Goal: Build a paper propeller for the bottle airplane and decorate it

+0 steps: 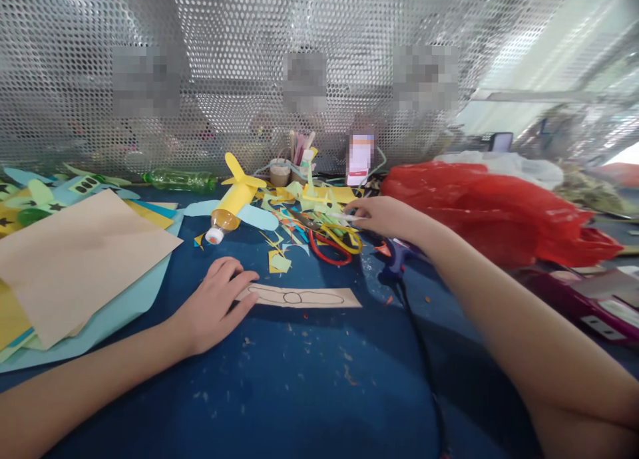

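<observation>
Lower centre: paper strip (322,299) with drawn loops, left hand (219,306) palm-down on its left end, fingers loosely spread, gripping nothing. Centre: scissors (312,245); right hand (387,214) beyond, fingers half-curled at thin white piece (346,216), hold unclear. Centre left: yellow bottle plane (235,198). Upper centre: phone (360,158).

Left hand (214,307) and right hand (384,215) observed bare; behind the fingers (244,281), both forearms (124,360) are likewise seen uncovered.
</observation>
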A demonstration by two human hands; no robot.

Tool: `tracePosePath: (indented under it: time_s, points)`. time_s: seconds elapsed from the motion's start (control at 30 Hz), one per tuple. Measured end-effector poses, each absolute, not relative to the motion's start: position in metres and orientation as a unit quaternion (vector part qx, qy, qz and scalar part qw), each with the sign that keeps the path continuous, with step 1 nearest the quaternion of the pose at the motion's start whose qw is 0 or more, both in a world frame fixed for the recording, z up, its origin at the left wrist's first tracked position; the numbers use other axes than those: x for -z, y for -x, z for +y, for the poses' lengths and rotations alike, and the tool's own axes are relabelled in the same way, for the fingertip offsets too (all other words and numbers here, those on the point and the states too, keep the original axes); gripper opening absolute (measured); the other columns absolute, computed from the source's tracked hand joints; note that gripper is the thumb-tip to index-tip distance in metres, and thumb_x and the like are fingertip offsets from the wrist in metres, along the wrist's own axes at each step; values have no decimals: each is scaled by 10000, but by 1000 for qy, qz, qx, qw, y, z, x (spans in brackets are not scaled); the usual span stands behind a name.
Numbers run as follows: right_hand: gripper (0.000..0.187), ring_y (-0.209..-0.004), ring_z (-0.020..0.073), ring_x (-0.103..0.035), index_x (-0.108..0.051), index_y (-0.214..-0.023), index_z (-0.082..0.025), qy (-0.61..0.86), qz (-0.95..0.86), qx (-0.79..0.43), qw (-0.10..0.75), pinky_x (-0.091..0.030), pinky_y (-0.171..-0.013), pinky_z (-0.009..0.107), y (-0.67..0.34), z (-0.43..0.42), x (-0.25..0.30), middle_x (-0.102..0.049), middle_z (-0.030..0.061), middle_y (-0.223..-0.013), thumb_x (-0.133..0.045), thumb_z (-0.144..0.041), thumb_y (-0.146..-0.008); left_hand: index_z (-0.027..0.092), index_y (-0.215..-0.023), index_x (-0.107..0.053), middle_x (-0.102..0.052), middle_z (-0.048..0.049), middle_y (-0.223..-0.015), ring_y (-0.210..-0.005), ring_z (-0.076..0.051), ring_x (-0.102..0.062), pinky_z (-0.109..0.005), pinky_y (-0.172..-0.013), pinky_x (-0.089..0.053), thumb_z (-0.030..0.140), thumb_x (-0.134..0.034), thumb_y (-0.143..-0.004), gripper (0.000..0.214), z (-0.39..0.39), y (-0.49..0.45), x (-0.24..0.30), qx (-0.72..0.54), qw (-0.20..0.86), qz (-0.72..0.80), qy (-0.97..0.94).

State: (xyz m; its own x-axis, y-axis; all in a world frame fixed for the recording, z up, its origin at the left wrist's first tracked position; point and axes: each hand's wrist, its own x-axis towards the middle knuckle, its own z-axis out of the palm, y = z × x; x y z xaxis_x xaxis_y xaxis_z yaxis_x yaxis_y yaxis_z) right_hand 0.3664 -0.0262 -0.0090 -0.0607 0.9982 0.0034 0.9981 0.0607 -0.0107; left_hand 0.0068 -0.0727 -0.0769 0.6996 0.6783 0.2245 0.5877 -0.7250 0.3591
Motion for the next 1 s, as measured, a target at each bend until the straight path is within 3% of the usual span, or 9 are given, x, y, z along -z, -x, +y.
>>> tracePosePath:
  time_s: [0.07,0.33,0.5,0.67,0.87,1.0]
  points:
    - [278,-872,222,-689,-706,-1064,-188,690,-724,-4,13,-472,-747,275,-370,-22,11,-761,61,-972,-576,-198,-818,185,-1197,-591,-531,-104,-1109,-1166,-289,-435,-515,-1037,-413,451,-334,-999,420,-73,-7,77,-170,127,342,-915]
    - [391,-895,262,-703,-676,-1182,-134,738,-665,53,101,-496,-754,316,-391,-12,18,-771,94,-910,-588,-255,-820,193,-1193,-588,-524,-104,-1121,-1154,-287,-437,-493,-1021,-421,441,-348,-997,396,-73,-7,76,-167,122,338,-918]
    - [344,-817,237,-716,-711,-1085,-134,753,-639,9,157,-510,-748,297,-403,-7,22,-768,73,-824,-638,-307,-798,184,-1201,-577,-511,-108,-1131,-1173,-288,-422,-485,-1036,-406,437,-338,-1001,401,-73,-7,75,-155,122,336,-921]
    - [296,-749,217,-716,-736,-1017,-142,752,-639,-1,162,-523,-731,292,-402,-2,31,-769,68,-823,-633,-318,-803,183,-1201,-573,-509,-107,-1126,-1163,-286,-427,-496,-1027,-413,438,-341,-1002,398,-73,-7,77,-160,123,333,-921]
    - [235,-810,232,-726,-761,-944,-158,744,-651,-1,155,-524,-733,284,-396,0,39,-771,74,-826,-618,-287,-810,188,-1190,-578,-518,-103,-1118,-1159,-286,-434,-501,-1029,-416,443,-351,-998,392,-73,-7,77,-165,127,332,-920]
    - [236,-703,196,-724,-765,-905,-186,730,-665,-27,159,-526,-660,253,-394,-1,40,-769,33,-762,-580,-322,-849,197,-1191,-578,-520,-100,-1119,-1153,-282,-438,-502,-1027,-421,445,-344,-1000,390,-73,-7,78,-172,127,333,-918]
